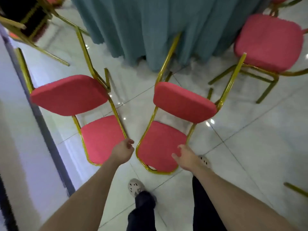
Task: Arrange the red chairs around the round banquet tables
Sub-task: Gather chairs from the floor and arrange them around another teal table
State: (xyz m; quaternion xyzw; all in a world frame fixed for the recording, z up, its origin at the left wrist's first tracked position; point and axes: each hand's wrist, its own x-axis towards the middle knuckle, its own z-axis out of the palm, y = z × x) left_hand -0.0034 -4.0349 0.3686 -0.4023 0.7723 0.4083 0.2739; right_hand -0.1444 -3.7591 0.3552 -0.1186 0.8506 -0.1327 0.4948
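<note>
Two red chairs stand tipped on the tiled floor (250, 130) before the teal-draped surface (150, 22), the left chair (70, 95) beside the right chair (183, 102), and a third chair (268, 42) sits by the cloth further right. The left hand (124, 149) is curled at the left chair's backrest corner, though I cannot tell whether it grips. The right hand (185, 155) is spread open over the right chair's backrest

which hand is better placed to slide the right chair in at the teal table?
Right: the right hand rests on the backrest of the right chair; the left hand is at the frame of the left chair.
</note>
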